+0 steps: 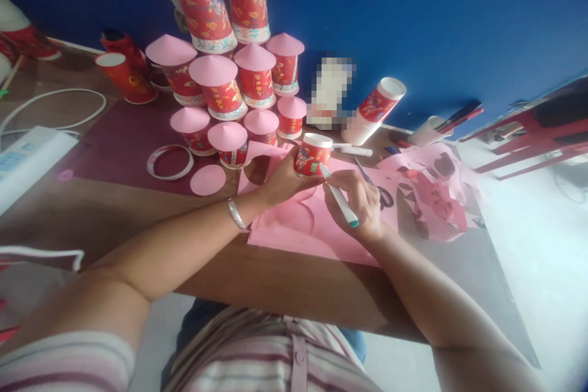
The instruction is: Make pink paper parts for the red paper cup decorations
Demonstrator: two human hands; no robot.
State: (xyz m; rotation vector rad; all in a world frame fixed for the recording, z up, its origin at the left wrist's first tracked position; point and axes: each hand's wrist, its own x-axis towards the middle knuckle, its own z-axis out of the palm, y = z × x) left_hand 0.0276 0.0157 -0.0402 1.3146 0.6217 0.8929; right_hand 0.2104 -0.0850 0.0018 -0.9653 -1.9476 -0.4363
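Note:
My left hand [287, 174] is wrapped around a red printed paper cup [313, 155], its white end facing up. A white marker [340, 201] with a green end sits in the closed fingers of my right hand [361, 199]. The marker's tip points at the side of the cup; whether it touches, I cannot tell. Beneath both hands lie pink paper sheets [285, 233] with circle outlines and a round cut-out. A pair of scissors [384, 197] rests just beyond my right hand, partly hidden by it.
Several red cups with pink cone roofs [214, 73] stand stacked at the back left. A white paper ring [169, 163] and a pink paper disc [208, 180] lie before them. Pink scraps [436, 196] are at the right, near a pen cup [429, 130]. A power strip [32, 159] is far left.

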